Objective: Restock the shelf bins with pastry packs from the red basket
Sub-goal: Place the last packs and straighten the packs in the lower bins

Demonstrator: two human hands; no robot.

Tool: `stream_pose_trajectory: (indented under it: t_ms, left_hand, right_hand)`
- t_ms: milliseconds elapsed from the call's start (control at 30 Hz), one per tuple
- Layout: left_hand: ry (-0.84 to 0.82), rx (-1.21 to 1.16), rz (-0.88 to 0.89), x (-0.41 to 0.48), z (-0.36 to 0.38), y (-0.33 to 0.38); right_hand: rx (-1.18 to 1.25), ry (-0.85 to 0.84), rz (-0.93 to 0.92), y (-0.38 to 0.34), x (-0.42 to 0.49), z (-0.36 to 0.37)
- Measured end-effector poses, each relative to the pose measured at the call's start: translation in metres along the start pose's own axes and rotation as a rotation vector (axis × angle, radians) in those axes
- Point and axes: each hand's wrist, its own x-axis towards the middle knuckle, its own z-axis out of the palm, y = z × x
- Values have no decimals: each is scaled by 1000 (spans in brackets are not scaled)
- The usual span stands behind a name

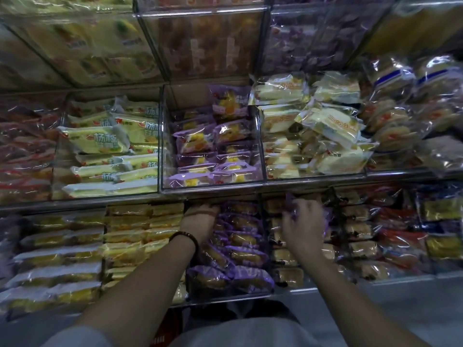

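Observation:
Purple pastry packs [240,249] fill a clear bin [225,298] on the lower shelf. My left hand [198,221], with a dark bead bracelet at the wrist, reaches into the back left of this bin and rests on the packs; its fingertips are lost in the shadow under the shelf above. My right hand [304,226] is over the divider to the right of the bin and grips a purple pastry pack [290,215], whose wrapper shows on both sides of the fingers. A sliver of the red basket [162,333] shows below, between my left arm and my body.
A second clear bin [213,189] with purple packs sits on the shelf above the hands. Yellow packs [100,144] lie to its left and pale yellow packs [325,136] to its right. Brown cake packs [360,249] fill the lower bin on the right. Grey floor [375,309] lies below.

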Motion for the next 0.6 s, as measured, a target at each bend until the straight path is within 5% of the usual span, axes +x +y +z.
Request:
stream_pose_trajectory:
  t_ms: [100, 200, 600]
  left_hand:
    - [-17, 153, 47, 11, 6, -3]
    - [-14, 245, 83, 18, 14, -7]
    - [-93, 214, 81, 21, 14, -27]
  right_hand:
    - [-5, -360, -262, -37, -11, 25]
    - [-94, -598, -257, -67, -15, 55]
    - [-365, -683, -254, -97, -10, 114]
